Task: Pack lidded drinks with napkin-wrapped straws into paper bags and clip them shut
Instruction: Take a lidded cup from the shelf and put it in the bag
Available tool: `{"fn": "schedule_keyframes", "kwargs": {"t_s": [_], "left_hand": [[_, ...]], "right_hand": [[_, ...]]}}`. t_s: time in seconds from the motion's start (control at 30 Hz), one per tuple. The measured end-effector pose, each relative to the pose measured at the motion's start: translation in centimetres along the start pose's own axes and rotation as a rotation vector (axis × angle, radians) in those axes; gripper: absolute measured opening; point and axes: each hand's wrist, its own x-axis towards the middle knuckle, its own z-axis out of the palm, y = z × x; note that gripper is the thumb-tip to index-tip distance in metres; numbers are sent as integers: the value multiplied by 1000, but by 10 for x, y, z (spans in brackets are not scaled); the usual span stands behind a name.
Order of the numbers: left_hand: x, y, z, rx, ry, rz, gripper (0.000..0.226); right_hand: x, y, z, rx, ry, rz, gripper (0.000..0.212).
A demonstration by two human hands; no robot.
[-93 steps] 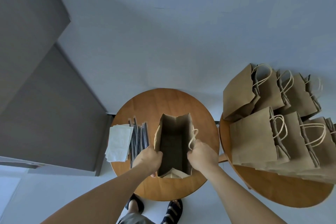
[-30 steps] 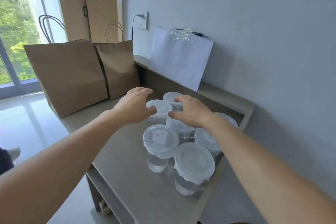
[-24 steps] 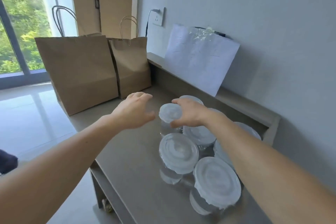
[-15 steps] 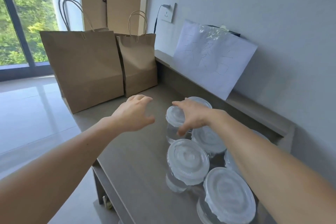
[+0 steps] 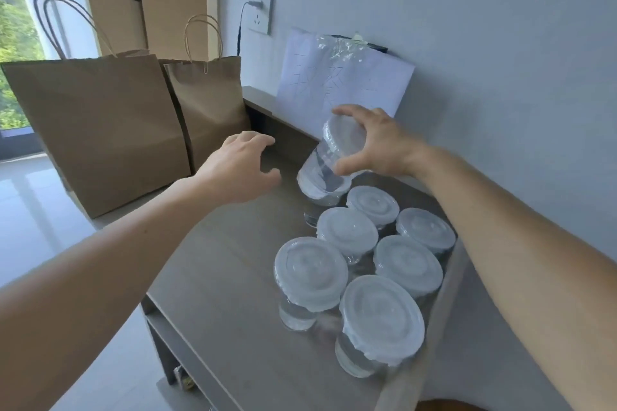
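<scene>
My right hand [image 5: 380, 147] grips the lidded cup [image 5: 325, 173] by its lid rim, tilted above the counter [image 5: 217, 277]; my left hand [image 5: 240, 167] is open beside it. I judge it water-heavy and thin-walled; holding the body seems safer.

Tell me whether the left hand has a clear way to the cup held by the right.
Probably yes. The left hand hovers open beside the tilted cup, nothing between them; the right hand grips only its lid end.
</scene>
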Motion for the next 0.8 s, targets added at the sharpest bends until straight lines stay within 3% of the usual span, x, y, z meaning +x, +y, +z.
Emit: {"fn": "schedule_keyframes", "kwargs": {"t_s": [0.17,0.43,0.63,0.8], "left_hand": [[12,80,-1,-30,13,173,65],[-37,267,52,-38,-97,516,66],[-145,402,145,-16,-322,675,67],[-247,445,250,38,-631,677,71]], "right_hand": [[-80,38,-72,-42,159,118,92],[-284,134,-128,-120,330,492,92],[-452,209,-94,-148,245,706,95],[-557,256,-40,-33,148,821,98]]}}
